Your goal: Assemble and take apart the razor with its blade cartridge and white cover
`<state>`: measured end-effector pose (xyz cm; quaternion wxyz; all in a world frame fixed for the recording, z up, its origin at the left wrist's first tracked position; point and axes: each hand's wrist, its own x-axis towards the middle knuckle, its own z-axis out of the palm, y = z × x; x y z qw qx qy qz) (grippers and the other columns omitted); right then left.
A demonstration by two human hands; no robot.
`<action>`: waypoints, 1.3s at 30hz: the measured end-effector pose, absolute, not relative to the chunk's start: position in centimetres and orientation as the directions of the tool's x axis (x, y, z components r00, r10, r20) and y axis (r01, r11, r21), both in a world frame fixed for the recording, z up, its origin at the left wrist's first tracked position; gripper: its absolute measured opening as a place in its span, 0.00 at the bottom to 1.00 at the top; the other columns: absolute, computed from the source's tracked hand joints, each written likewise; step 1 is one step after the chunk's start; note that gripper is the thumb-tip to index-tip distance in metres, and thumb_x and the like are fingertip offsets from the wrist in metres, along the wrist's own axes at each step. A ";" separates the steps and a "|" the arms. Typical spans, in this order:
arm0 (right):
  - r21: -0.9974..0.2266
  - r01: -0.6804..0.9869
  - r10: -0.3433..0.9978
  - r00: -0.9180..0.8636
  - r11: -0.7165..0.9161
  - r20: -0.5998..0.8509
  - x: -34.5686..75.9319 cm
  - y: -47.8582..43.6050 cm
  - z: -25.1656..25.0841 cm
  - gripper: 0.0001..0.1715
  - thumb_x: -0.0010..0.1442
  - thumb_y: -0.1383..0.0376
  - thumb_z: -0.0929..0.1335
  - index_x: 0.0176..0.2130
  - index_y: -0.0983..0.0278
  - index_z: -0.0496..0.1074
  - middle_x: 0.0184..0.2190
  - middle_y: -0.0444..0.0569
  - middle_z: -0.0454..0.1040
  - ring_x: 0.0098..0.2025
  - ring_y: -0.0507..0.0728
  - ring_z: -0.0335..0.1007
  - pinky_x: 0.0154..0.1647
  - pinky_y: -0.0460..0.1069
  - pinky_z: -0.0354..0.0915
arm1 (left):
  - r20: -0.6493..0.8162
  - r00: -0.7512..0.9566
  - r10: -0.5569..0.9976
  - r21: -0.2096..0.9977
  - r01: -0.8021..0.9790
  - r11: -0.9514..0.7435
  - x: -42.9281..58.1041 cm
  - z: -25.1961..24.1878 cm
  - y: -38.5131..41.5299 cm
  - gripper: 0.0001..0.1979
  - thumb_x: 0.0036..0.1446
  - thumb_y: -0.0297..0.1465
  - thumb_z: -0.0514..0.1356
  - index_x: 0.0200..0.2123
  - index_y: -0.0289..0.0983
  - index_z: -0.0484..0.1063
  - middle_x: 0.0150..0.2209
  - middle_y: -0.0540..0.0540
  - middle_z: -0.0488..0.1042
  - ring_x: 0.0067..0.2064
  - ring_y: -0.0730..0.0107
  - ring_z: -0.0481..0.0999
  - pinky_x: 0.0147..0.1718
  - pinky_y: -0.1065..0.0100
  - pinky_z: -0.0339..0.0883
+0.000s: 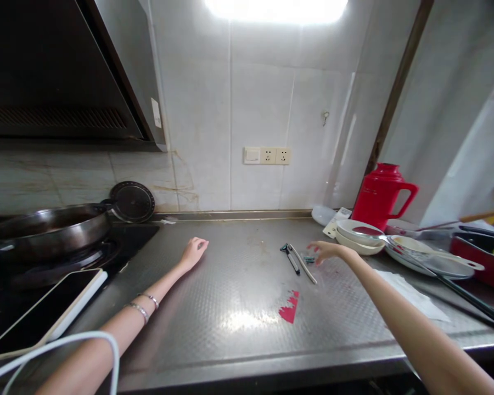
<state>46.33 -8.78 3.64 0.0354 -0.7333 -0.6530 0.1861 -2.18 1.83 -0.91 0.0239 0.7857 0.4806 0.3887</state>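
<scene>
My left hand point(195, 253) rests on the metal counter point(214, 291) with its fingers curled together; whether anything small is inside cannot be made out. My right hand point(325, 251) reaches over the counter, fingers spread and holding nothing visible, beside some small teal-and-dark pieces point(308, 259). Left of those pieces lie a dark razor-like tool point(292, 260) and a pale curved stick point(303, 264), close together. Nearer the front edge is a red cut-out point(289, 308) with a jagged side.
On the left are a pan point(49, 233) on the stove and a phone point(45, 312) with a white cable point(76, 336). A red thermos point(379, 197), stacked bowls point(359, 245), a white cloth point(411, 293) and a red pot point(477, 258) stand or lie right.
</scene>
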 end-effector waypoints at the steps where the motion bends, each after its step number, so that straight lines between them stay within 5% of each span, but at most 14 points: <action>1: -0.292 0.946 0.978 0.085 -0.139 -0.191 46.1 -8.7 3.9 0.37 0.34 0.71 0.73 0.47 0.65 0.68 0.43 0.53 0.71 0.36 0.55 0.71 0.31 0.44 0.64 | 0.586 0.229 0.777 0.403 0.749 -0.525 -2.3 -0.9 1.7 0.14 0.56 0.35 0.51 0.29 0.35 0.72 0.29 0.45 0.72 0.34 0.68 0.68 0.37 0.68 0.61; 6: -0.278 0.955 0.993 0.115 -0.103 0.025 43.9 -7.8 4.7 0.18 0.46 0.69 0.67 0.40 0.68 0.68 0.35 0.51 0.72 0.36 0.54 0.68 0.32 0.43 0.60 | 0.570 0.198 0.798 0.341 0.826 -0.449 -2.3 -0.6 1.0 0.16 0.57 0.34 0.48 0.22 0.35 0.68 0.26 0.46 0.70 0.32 0.70 0.66 0.35 0.70 0.57; 12: -0.273 0.961 0.979 0.091 -0.038 0.182 38.1 -7.3 4.8 0.09 0.51 0.67 0.63 0.36 0.66 0.65 0.30 0.48 0.71 0.32 0.52 0.65 0.30 0.43 0.55 | 0.481 0.204 0.852 0.272 0.890 -0.367 -1.6 -0.3 -0.3 0.19 0.58 0.35 0.46 0.23 0.35 0.70 0.27 0.45 0.73 0.28 0.71 0.67 0.28 0.72 0.52; 23: -0.162 0.986 0.990 -0.016 0.038 0.140 25.1 -7.8 1.7 0.13 0.56 0.60 0.61 0.31 0.64 0.71 0.33 0.52 0.75 0.35 0.57 0.71 0.27 0.45 0.55 | 0.335 0.221 0.916 0.192 0.936 -0.296 -1.1 0.6 -1.9 0.19 0.57 0.35 0.46 0.29 0.37 0.76 0.32 0.40 0.77 0.34 0.65 0.74 0.32 0.71 0.57; 39: -0.065 0.998 0.984 -0.003 0.015 0.181 23.7 -8.4 0.1 0.21 0.61 0.60 0.54 0.33 0.64 0.71 0.33 0.55 0.75 0.36 0.59 0.72 0.32 0.47 0.58 | 0.241 0.227 0.944 0.139 0.954 -0.266 -1.0 0.3 -1.5 0.18 0.56 0.32 0.47 0.32 0.36 0.76 0.36 0.38 0.76 0.37 0.63 0.74 0.35 0.69 0.61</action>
